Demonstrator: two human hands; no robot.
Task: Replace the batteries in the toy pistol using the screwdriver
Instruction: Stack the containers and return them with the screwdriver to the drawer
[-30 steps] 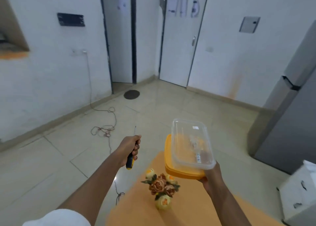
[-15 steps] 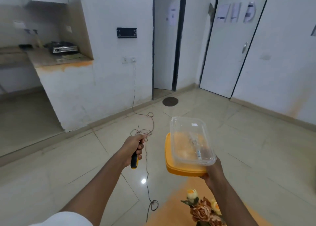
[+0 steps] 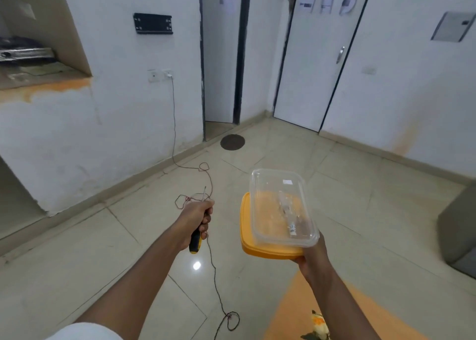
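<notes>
A clear rectangular plastic container [image 3: 282, 205] sits on a flat orange lid [image 3: 260, 247] — the right hand [image 3: 310, 258] grips both underneath. Left of the container, the left hand [image 3: 197, 217] fists a yellow-and-black-handled screwdriver [image 3: 197, 232] — shaft upward.

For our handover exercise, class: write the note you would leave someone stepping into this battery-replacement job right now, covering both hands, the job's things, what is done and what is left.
Left hand: closed around the screwdriver, yellow-and-black handle down, shaft pointing up.
Right hand: holds from below a clear plastic container stacked on its orange lid. Small items lie inside; too blurred to name.
The person is standing over a tiled floor, away from the orange table at the bottom edge.
Done: tool and container in hand.
Left: no toy pistol is in view; no opening or battery swap is visible yet.
</notes>
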